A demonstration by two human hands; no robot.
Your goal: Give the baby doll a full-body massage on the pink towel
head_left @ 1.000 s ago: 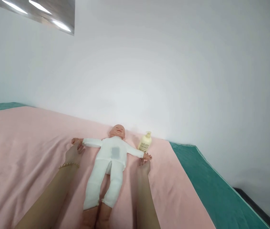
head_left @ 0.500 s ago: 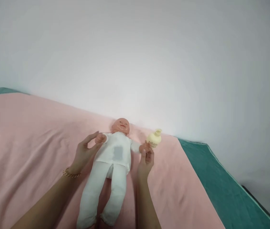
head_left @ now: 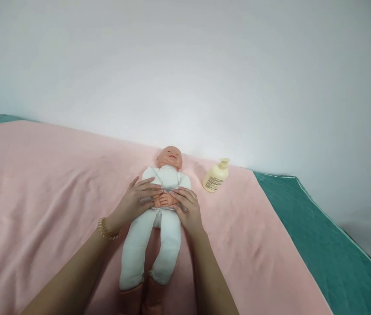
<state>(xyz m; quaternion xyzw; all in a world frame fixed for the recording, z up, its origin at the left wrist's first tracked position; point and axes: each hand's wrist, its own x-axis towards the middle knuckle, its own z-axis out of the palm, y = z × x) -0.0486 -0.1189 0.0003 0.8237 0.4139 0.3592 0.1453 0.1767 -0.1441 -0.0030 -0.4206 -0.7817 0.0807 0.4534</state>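
Note:
A baby doll (head_left: 169, 177) in a white cloth top and trousers lies on its back, its head toward the wall. Both of its arms are bent inward, with the small hands (head_left: 165, 200) together on its belly. My left hand (head_left: 134, 201) grips one of the doll's arms near the wrist, fingers over the top and thumb below. On the opposite side, my right hand (head_left: 190, 211) holds the other arm near the wrist in the same way. My palms partly cover the doll's forearms and sides.
A pale yellow pump bottle (head_left: 215, 177) stands right of the doll. Beneath everything is a wrinkled pink cloth (head_left: 57, 183) over a green cover (head_left: 316, 232), which shows at the right and far left. A plain white wall (head_left: 185, 78) rises behind.
Both my hands have moved inward, bringing the doll's outspread arms together over its belly. The view has shifted slightly, and the pump bottle now shows clear of my right hand.

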